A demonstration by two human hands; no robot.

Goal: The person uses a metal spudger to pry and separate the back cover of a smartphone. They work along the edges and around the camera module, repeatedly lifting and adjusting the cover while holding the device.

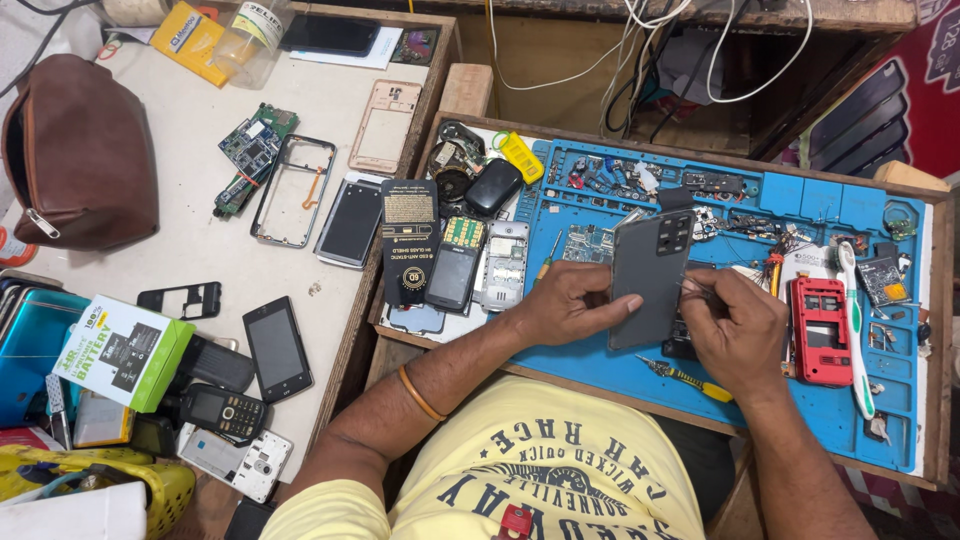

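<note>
While two hands grip, left hand (568, 300) one grey phone (648, 278), right hand (735, 330) one thin tool (693, 288)

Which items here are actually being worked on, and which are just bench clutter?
In hand: left hand holds the grey phone, back up; right hand works a thin tool at its edge.

Lying about: red phone frame, white toothbrush, yellow screwdriver, brown pouch, green battery box.

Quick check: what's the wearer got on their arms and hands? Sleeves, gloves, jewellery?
Both hands are bare, no gloves: left hand, right hand. The forearms are uncovered too. A thin orange bangle circles the left forearm. No watch or rings that I can make out. A yellow short-sleeved T-shirt with dark printed lettering covers the shoulders.
</note>
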